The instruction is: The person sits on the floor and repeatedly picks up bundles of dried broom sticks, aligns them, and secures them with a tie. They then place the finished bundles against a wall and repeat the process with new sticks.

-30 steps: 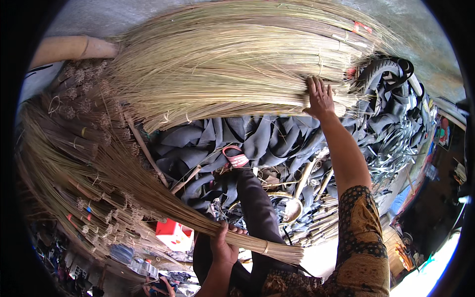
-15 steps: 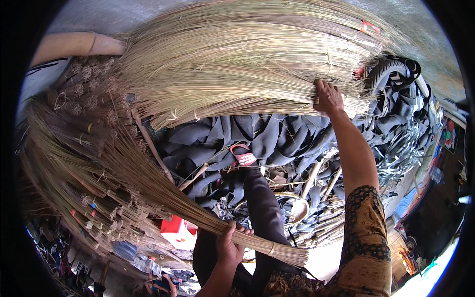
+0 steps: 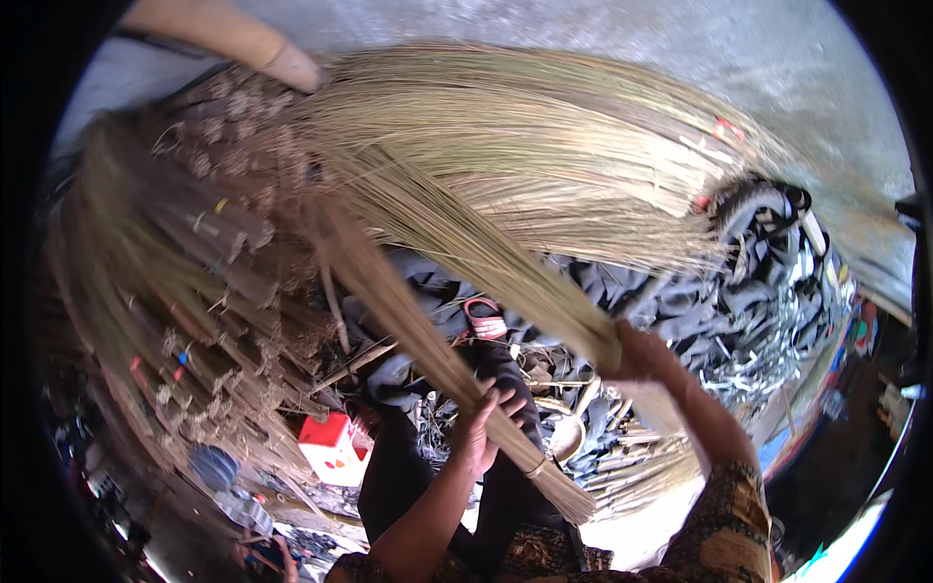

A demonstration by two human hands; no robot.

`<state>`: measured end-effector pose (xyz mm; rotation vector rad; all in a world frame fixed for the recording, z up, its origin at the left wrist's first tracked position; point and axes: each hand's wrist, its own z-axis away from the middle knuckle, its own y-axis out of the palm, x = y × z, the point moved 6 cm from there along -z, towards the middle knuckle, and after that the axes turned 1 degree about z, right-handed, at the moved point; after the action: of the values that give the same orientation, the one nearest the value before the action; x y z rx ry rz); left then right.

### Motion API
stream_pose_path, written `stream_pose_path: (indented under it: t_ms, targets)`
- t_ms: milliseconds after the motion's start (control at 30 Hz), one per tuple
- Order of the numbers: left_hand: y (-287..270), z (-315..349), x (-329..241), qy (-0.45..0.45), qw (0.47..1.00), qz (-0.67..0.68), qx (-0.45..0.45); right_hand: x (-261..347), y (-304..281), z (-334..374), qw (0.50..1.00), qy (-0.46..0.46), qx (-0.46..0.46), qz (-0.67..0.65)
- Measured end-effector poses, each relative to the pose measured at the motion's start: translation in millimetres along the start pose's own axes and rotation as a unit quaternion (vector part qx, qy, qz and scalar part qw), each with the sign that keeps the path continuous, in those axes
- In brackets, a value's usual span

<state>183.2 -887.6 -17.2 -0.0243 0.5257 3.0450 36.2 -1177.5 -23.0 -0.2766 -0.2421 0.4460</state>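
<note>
A tied bundle of thin brown stalks [image 3: 403,296] slants down over my lap, its cut end toward me. My left hand [image 3: 476,432] holds it just above the tie, the fingers loosely spread across the stalks. My right hand [image 3: 643,355], slightly blurred, is closed round the butt end of a greener bundle of stalks [image 3: 486,248]. That bundle slants up and left, its thin tips over the pile of straw-coloured bundles [image 3: 583,146]. Whether those tips still touch the pile I cannot tell.
More bundles with frizzy heads [image 3: 194,282] heap up at the left. Black rubber strips [image 3: 768,321] lie ahead and right. Near my knees are a red and white box [image 3: 333,452] and cut sticks [image 3: 632,466]. A thick bamboo pole [image 3: 238,39] juts in at upper left.
My right hand has drawn a bundle off the pile's near edge, toward me and down. My left hand has loosened its fingers on its bundle, now tilted more steeply. The view has shifted.
</note>
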Motion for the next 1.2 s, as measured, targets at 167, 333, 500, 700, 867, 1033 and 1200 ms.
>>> stream_pose_path:
  t_ms: [167,333,500,700,867,1033,1200]
  targets:
    - [3,-10,12,-0.023,0.997,0.042,0.056,85,65,85,0.96,-0.125,0.127,-0.217]
    - [-49,48,17,-0.053,0.994,0.061,0.076,154,80,166,0.984,-0.072,0.118,-0.111]
    - [-93,148,-37,0.182,0.964,-0.121,0.151,241,73,236,0.976,-0.198,0.053,-0.076]
    - [-107,246,-167,0.312,0.941,0.001,0.131,368,73,234,0.953,-0.288,0.045,-0.085]
    - [-161,312,-307,0.366,0.93,-0.036,0.028,525,89,214,0.879,-0.449,-0.011,-0.161]
    - [-227,409,-468,0.44,0.885,-0.152,0.01,701,105,224,0.811,-0.514,0.078,-0.269]
    - [-303,518,-614,0.546,0.675,-0.192,-0.458,858,89,201,0.769,-0.571,0.009,-0.286]
